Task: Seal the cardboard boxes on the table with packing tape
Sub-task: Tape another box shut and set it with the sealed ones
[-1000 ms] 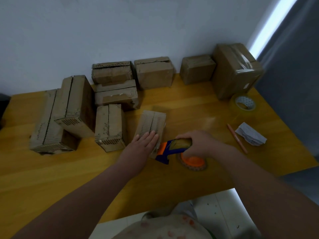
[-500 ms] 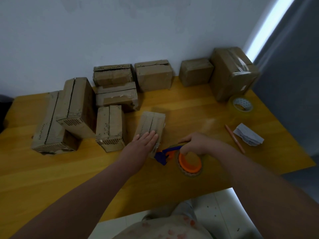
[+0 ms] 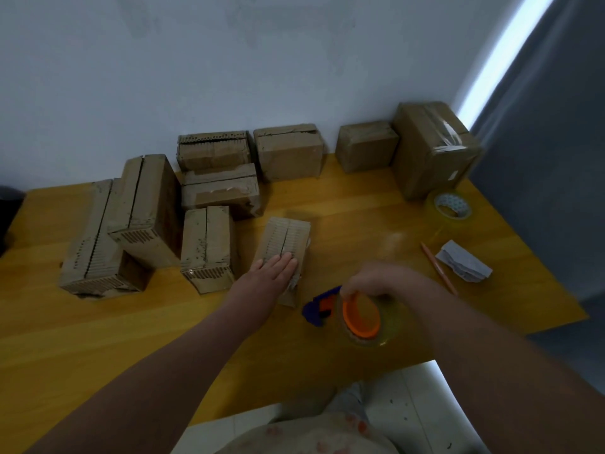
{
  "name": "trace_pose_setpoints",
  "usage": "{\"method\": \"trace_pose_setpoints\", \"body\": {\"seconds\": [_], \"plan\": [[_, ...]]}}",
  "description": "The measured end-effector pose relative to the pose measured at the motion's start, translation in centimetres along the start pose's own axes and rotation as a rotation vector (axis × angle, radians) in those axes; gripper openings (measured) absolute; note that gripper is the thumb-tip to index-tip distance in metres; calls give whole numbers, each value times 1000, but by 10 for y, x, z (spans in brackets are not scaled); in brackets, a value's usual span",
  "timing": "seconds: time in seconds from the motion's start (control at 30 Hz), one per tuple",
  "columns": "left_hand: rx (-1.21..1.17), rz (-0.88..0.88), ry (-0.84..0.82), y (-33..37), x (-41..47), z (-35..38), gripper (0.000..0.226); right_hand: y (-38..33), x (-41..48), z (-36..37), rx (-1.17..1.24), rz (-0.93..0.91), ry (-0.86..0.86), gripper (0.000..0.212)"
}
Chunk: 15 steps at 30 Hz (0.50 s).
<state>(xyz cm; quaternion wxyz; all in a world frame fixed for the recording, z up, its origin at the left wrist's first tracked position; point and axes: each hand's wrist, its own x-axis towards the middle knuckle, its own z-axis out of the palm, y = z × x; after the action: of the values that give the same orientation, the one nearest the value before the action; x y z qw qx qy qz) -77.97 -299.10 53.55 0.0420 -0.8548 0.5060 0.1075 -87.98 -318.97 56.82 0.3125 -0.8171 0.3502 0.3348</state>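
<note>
A small cardboard box [image 3: 286,239] lies in the middle of the wooden table [image 3: 343,211], its top seam running away from me. My left hand [image 3: 273,273] rests flat on its near end, fingers straight. Just right of it a blue tape dispenser [image 3: 319,306] with an orange-cored roll of clear tape [image 3: 361,319] sits near the front edge. My right hand [image 3: 373,280] grips the top of that dispenser with curled fingers. Several other cardboard boxes [image 3: 206,247] stand to the left and along the wall.
A larger taped box [image 3: 432,149] stands at the back right. A spare roll of clear tape [image 3: 450,208], a pencil [image 3: 438,268] and a crumpled paper [image 3: 465,267] lie on the right side. The table's front edge runs just below the dispenser.
My right hand has pulled the dispenser back from the box toward the front edge and tipped it, so the orange core now faces up. My left hand stays on the box.
</note>
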Motion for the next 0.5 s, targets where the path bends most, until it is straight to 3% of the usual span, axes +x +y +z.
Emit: {"method": "trace_pose_setpoints", "body": {"seconds": [0.1, 0.27, 0.4, 0.5], "plan": [[-25, -4, 4, 1, -2, -6, 73, 7, -1, 3, -67, -4, 7, 35], [-85, -68, 170, -2, -4, -12, 55, 14, -3, -6, 221, -108, 209, 82], [-150, -95, 294, -10, 4, -33, 28, 17, 5, 0, 234, -177, 406, 60], [-230, -131, 357, -17, 12, -55, 19, 23, 13, 8, 51, -159, 458, 66]]}}
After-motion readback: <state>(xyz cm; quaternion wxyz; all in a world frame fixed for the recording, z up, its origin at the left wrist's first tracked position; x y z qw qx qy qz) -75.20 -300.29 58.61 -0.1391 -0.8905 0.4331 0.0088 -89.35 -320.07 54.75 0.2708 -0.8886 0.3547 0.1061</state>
